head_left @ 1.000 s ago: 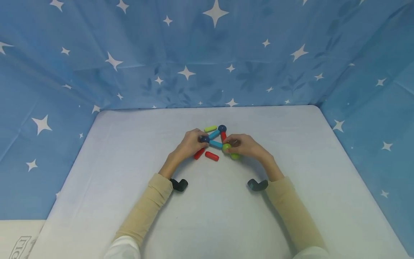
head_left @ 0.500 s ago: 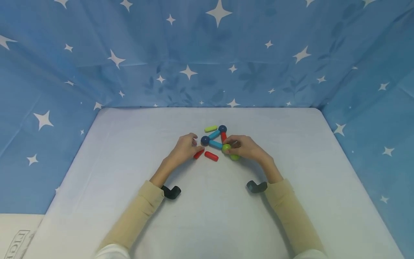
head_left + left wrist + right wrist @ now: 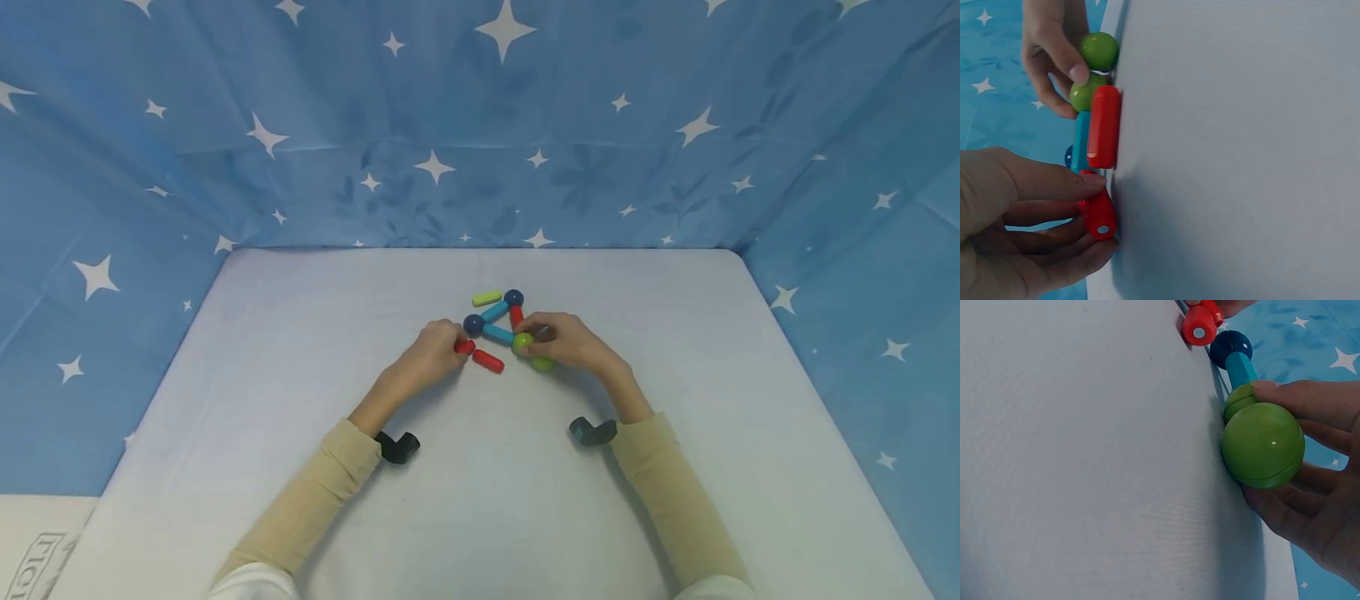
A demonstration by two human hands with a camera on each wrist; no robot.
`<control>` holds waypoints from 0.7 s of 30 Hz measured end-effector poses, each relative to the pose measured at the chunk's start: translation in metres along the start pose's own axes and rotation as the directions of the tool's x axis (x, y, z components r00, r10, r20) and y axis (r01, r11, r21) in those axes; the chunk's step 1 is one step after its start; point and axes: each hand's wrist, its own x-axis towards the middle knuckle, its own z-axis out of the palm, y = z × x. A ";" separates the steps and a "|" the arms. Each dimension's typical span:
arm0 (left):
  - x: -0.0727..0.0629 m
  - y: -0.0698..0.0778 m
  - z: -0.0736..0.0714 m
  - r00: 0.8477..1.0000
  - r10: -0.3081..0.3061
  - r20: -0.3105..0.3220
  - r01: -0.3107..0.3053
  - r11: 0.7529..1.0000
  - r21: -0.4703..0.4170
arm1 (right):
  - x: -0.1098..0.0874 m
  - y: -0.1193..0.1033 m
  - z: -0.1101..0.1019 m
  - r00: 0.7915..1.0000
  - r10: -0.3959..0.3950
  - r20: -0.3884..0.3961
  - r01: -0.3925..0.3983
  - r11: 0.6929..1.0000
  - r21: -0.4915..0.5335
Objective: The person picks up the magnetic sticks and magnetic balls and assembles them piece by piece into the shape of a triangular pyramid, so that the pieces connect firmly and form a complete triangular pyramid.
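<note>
My left hand [image 3: 435, 354] pinches a red magnetic rod [image 3: 1100, 212] between thumb and fingers, just above the table. My right hand [image 3: 566, 337] grips a green ball [image 3: 522, 342], its thumb on top in the right wrist view. That ball joins a triangle of a red rod [image 3: 516, 316], two light-blue rods [image 3: 498, 334] and two dark blue balls [image 3: 473, 325]. A second green ball [image 3: 1264, 445] sits close by the gripped one. Another red rod [image 3: 488, 361] lies loose between the hands.
A yellow-green rod [image 3: 487, 297] lies behind the triangle on the white-covered table [image 3: 495, 500]. A blue curtain [image 3: 480, 125] with white stars encloses the back and sides. Black curved pieces [image 3: 400, 448] stick out at both wrists.
My left hand has let go of the left dark blue ball, drawn back slightly and taken hold of the red rod beside it. The right hand stays on the green ball.
</note>
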 end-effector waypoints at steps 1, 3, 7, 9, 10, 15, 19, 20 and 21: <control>0.001 0.000 -0.001 1.000 0.008 0.000 -0.008 1.000 -0.007 | 0.000 0.000 0.000 1.000 -0.002 0.002 0.002 1.000 0.000; 0.005 0.001 -0.005 1.000 0.022 -0.005 -0.022 1.000 -0.022 | 0.000 0.000 0.000 1.000 0.002 0.002 -0.002 1.000 -0.002; 0.015 0.006 -0.014 0.998 0.056 -0.021 -0.057 0.997 -0.050 | -0.001 -0.002 -0.001 1.000 -0.005 0.003 0.005 1.000 0.006; 0.020 0.010 -0.018 0.997 0.070 -0.031 -0.072 0.996 -0.053 | 0.000 -0.002 -0.001 1.000 -0.014 0.006 0.014 1.000 0.007; 0.022 0.012 -0.020 0.996 0.077 -0.038 -0.079 0.995 -0.053 | 0.000 -0.002 -0.001 1.000 -0.017 0.006 0.017 1.000 0.008; 0.032 0.021 -0.023 0.992 0.109 -0.069 -0.114 0.991 -0.070 | -0.001 -0.003 -0.001 1.000 -0.011 -0.002 0.011 1.000 0.019; 0.040 0.023 -0.021 0.986 0.136 -0.093 -0.146 0.984 -0.105 | -0.002 -0.003 -0.001 1.000 -0.011 -0.011 0.011 1.000 0.019; 0.042 0.024 -0.020 0.985 0.142 -0.097 -0.153 0.981 -0.116 | -0.002 -0.003 0.000 1.000 -0.013 -0.011 0.013 1.000 0.016; 0.044 0.024 -0.020 0.984 0.147 -0.101 -0.159 0.979 -0.129 | -0.002 -0.002 0.000 1.000 -0.016 -0.010 0.016 1.000 0.012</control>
